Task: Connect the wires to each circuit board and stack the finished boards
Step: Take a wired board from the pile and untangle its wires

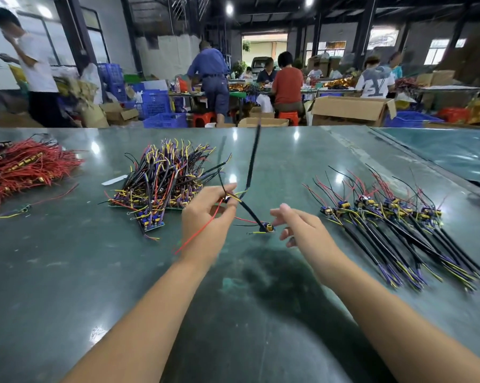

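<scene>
While the left hand (208, 214) pinches a wire bundle (233, 196) above the surface (67, 272) and the right hand (302, 228) hovers spread beside the dangling board (270, 227), trailing leads risk snagging, likely loosening a connection.

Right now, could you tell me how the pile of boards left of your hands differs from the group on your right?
The left pile is a tangled heap, its wires sticking up in all directions; the right group lies flat, roughly in a row. The left pile's boards are mostly buried under wires, while the right group's boards line up at the far end, black leads trailing towards you. Both hold small boards with black, yellow, purple and red wires on the green table.
</scene>
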Action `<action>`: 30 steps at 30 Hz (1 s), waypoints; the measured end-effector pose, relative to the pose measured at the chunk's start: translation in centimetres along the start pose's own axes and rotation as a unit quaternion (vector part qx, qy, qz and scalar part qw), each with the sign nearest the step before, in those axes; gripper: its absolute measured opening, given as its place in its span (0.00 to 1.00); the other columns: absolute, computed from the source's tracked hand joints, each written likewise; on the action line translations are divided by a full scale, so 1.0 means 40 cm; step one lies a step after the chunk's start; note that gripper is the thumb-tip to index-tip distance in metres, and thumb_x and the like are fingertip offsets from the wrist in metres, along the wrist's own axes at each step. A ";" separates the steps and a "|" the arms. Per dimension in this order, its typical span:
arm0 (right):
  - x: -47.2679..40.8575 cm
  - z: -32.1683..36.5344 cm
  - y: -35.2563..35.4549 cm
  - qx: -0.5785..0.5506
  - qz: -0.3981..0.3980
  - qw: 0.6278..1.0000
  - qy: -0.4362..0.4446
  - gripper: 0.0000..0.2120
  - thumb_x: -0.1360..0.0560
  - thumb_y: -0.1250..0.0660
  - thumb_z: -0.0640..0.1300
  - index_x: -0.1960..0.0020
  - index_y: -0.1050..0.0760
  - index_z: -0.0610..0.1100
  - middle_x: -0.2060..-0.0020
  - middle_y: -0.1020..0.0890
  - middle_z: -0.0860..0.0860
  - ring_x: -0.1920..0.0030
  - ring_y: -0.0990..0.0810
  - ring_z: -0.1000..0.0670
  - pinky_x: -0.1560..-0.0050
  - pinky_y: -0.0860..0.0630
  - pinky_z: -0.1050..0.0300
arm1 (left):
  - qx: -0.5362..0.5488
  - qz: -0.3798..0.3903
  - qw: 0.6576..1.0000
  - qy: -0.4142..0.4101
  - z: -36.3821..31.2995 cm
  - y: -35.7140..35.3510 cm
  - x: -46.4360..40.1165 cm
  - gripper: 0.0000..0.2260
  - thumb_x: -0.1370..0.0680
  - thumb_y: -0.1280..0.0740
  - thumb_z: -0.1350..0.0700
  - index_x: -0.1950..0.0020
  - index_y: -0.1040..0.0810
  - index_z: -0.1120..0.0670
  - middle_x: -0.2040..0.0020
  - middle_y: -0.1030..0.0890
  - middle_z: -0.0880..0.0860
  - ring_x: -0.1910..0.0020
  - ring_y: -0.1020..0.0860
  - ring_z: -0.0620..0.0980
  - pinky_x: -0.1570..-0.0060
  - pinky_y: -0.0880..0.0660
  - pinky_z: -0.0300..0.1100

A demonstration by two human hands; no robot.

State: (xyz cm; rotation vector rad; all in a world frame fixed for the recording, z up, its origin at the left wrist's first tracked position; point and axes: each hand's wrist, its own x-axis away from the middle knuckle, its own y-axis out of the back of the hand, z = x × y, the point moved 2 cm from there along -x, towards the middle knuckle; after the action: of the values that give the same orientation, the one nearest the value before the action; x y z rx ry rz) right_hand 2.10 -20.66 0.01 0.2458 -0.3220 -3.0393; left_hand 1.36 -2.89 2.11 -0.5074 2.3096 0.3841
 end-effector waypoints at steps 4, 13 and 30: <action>0.010 -0.022 -0.015 0.247 0.071 0.965 0.058 0.11 0.22 0.38 0.49 0.43 0.20 0.53 0.51 0.22 0.54 0.50 0.24 0.55 0.50 0.35 0.67 | -0.022 -0.097 0.994 -0.033 -0.015 0.033 -0.018 0.11 0.26 0.32 0.63 0.45 0.19 0.53 0.51 0.19 0.56 0.56 0.23 0.44 0.52 0.28 0.34; 0.030 0.002 -0.058 0.163 0.045 0.981 0.100 0.27 0.28 0.36 0.63 0.32 0.28 0.52 0.49 0.23 0.54 0.51 0.29 0.60 0.42 0.32 0.63 | 0.031 -0.027 0.999 -0.025 -0.023 0.038 -0.030 0.11 0.26 0.32 0.61 0.45 0.20 0.51 0.53 0.19 0.53 0.55 0.23 0.44 0.52 0.26 0.37; 0.032 0.037 -0.035 -0.344 0.021 0.938 -0.036 0.22 0.18 0.47 0.50 0.48 0.24 0.33 0.69 0.21 0.43 0.71 0.22 0.50 0.66 0.22 0.60 | 0.328 0.081 0.891 0.305 -0.012 -0.031 0.020 0.10 0.20 0.38 0.57 0.53 0.18 0.57 0.62 0.16 0.55 0.66 0.18 0.47 0.64 0.21 0.37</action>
State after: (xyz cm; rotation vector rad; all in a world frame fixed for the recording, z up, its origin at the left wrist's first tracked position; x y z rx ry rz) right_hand 0.53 -19.10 0.93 0.0714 0.7152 -2.8930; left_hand 1.11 -4.38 1.71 -0.0850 2.8776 -0.5657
